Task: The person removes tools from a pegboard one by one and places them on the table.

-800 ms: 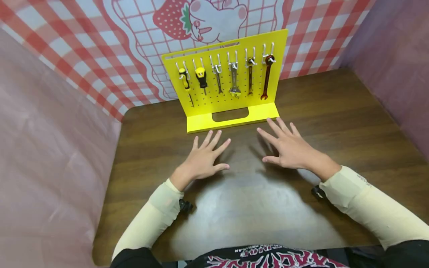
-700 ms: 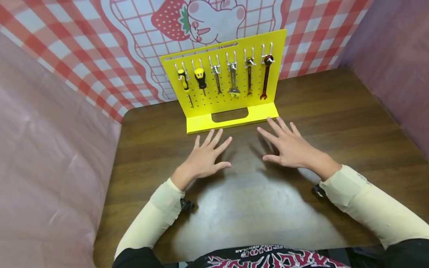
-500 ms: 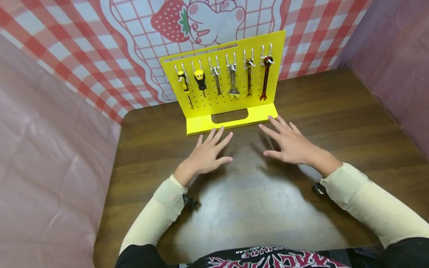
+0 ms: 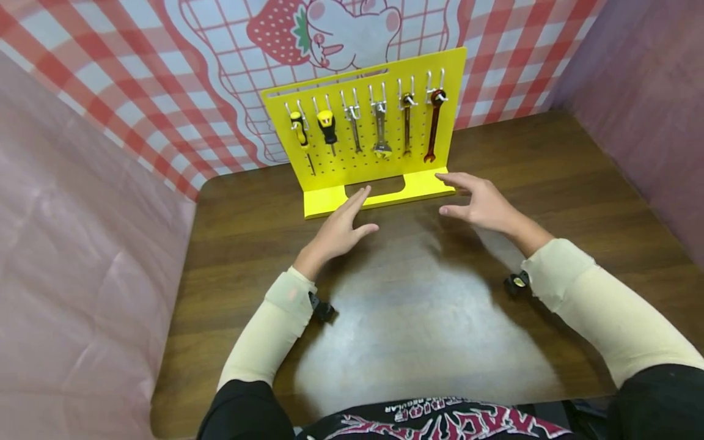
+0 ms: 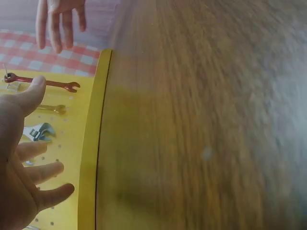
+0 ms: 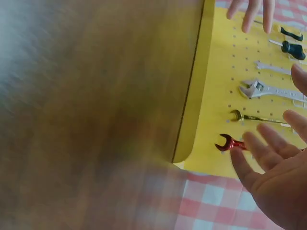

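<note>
Tabletop bare and glossy at the near edge. Further in, left hand and right hand, both flat and empty, fingers spread wide, holding nothing. Left fingertips over the near lip of the yellow tool rack; right hand just beside its right corner. Best to keep both palms low and level, take the base at its two ends rather than the upright panel, and move gently. At the far side, hung loosely on hooks: screwdrivers, adjustable wrench, red spanner. Likely to swing if jolted.
</note>
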The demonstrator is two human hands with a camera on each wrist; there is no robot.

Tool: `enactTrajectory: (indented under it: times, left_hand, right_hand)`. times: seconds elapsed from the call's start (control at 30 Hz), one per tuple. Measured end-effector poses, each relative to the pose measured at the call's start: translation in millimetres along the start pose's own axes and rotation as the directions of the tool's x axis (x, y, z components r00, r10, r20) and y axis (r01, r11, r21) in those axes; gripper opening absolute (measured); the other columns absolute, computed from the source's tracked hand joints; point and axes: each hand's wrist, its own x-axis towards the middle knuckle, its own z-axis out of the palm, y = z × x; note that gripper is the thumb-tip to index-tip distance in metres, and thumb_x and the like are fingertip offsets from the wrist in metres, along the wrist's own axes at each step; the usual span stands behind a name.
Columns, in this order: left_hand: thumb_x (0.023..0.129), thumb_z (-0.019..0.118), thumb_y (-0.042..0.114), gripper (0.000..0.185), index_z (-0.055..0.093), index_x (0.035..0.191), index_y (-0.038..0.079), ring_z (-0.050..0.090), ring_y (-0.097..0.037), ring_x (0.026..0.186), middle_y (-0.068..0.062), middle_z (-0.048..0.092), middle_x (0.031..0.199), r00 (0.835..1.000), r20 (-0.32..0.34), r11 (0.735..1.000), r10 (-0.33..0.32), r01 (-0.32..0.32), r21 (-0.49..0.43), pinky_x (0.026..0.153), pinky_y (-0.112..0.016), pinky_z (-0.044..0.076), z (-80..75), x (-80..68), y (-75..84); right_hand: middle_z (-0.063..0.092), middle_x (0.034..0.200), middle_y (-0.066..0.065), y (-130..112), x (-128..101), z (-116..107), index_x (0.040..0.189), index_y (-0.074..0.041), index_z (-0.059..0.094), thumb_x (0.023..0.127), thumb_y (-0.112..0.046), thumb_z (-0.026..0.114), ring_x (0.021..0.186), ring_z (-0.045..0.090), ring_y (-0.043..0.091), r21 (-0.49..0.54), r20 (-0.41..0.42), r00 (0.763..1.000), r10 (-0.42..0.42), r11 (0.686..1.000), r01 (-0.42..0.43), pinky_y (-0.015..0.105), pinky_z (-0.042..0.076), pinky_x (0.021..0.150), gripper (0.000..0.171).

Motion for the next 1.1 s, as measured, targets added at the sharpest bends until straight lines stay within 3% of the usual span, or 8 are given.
enactTrajectory:
  times: [0.13, 0.27, 0.4, 0.53, 0.63, 0.73, 0.87, 1.1]
  left_hand:
    - [0.091, 0.064, 0.036, 0.08, 0.01, 0.149, 0.042, 0.022, -0.011, 0.139, 0.013, 0.018, 0.155, 0.998, -0.053, 0.997, -0.021, 0.017, -0.075, 0.112, -0.036, 0.022, 7.5, 9.7, 2.3]
    - [0.088, 0.068, 0.036, 0.081, 0.016, 0.151, 0.037, 0.042, -0.02, 0.129, 0.003, 0.031, 0.151, 0.996, -0.084, 0.993, -0.033, 0.023, -0.116, 0.106, -0.038, 0.035, 14.7, 21.7, 7.2]
    - [0.086, 0.07, 0.031, 0.08, 0.025, 0.151, 0.021, 0.053, -0.026, 0.119, -0.007, 0.046, 0.142, 0.992, -0.125, 0.985, -0.028, 0.006, -0.172, 0.097, -0.034, 0.044, 20.6, 38.3, 13.7]
    - [0.085, 0.071, 0.02, 0.069, 0.039, 0.145, 0.008, 0.06, -0.024, 0.108, -0.01, 0.055, 0.131, 0.979, -0.204, 0.958, -0.022, -0.038, -0.286, 0.087, -0.029, 0.05, 31.3, 62.4, 19.6]
    - [0.086, 0.071, 0.016, 0.059, 0.047, 0.138, 0.004, 0.063, -0.019, 0.099, -0.013, 0.061, 0.122, 0.968, -0.249, 0.932, -0.027, -0.066, -0.355, 0.081, -0.024, 0.052, 41.6, 81.9, 24.0]
    - [0.087, 0.07, 0.019, 0.055, 0.05, 0.136, 0.004, 0.064, -0.013, 0.094, -0.013, 0.063, 0.117, 0.965, -0.259, 0.922, -0.052, -0.053, -0.384, 0.076, -0.02, 0.052, 49.0, 97.9, 29.5]
    - [0.087, 0.069, 0.022, 0.055, 0.049, 0.137, 0.009, 0.063, -0.011, 0.094, -0.009, 0.062, 0.12, 0.968, -0.224, 0.912, -0.112, 0.011, -0.409, 0.071, -0.02, 0.052, 53.5, 113.1, 35.9]
    - [0.088, 0.068, 0.023, 0.06, 0.044, 0.143, 0.017, 0.061, -0.009, 0.1, -0.001, 0.054, 0.133, 0.969, -0.139, 0.892, -0.202, 0.123, -0.435, 0.071, -0.019, 0.052, 56.5, 136.6, 44.4]
  right_hand:
    - [0.061, 0.122, 0.014, -0.7, 12.8, -7.7, 0.133, -0.008, 0.055, 0.085, -0.019, 0.074, 0.109, 0.058, 0.026, 0.112, -0.108, 0.994, 0.031, 0.994, -0.019, 0.038, 0.048, 0.091, 0.053]
    - [0.066, 0.107, 0.017, 2.3, 26.8, -15.4, 0.122, -0.004, 0.063, 0.085, -0.007, 0.072, 0.09, 0.063, 0.018, 0.188, -0.248, 0.967, 0.054, 0.982, -0.006, 0.02, 0.05, 0.073, 0.039]
    - [0.069, 0.096, 0.01, 4.4, 44.2, -27.8, 0.113, -0.001, 0.068, 0.084, -0.004, 0.071, 0.078, 0.062, 0.014, 0.227, -0.347, 0.935, 0.077, 0.974, 0.004, 0.017, 0.048, 0.063, 0.029]
    - [0.069, 0.088, 0.0, -0.1, 61.5, -41.5, 0.108, 0.001, 0.07, 0.086, -0.006, 0.07, 0.077, 0.061, 0.014, 0.242, -0.428, 0.898, 0.105, 0.97, 0.002, 0.018, 0.046, 0.062, 0.023]
    - [0.069, 0.089, 0.0, -6.1, 73.5, -50.8, 0.107, 0.002, 0.07, 0.087, -0.009, 0.069, 0.079, 0.062, 0.016, 0.274, -0.48, 0.867, 0.134, 0.962, 0.003, 0.017, 0.049, 0.066, 0.023]
    - [0.068, 0.093, 0.003, -12.1, 84.7, -59.6, 0.109, 0.002, 0.069, 0.088, -0.011, 0.068, 0.082, 0.061, 0.018, 0.293, -0.51, 0.846, 0.156, 0.956, 0.001, 0.018, 0.05, 0.07, 0.025]
    - [0.066, 0.101, 0.008, -15.6, 97.0, -69.2, 0.114, -0.002, 0.068, 0.09, -0.013, 0.065, 0.087, 0.059, 0.017, 0.291, -0.501, 0.846, 0.184, 0.956, -0.036, 0.019, 0.05, 0.075, 0.027]
    - [0.065, 0.119, 0.006, -21.8, 111.4, -78.5, 0.123, -0.013, 0.065, 0.093, -0.017, 0.06, 0.103, 0.061, 0.013, 0.268, -0.405, 0.894, 0.191, 0.96, -0.084, 0.025, 0.049, 0.089, 0.031]
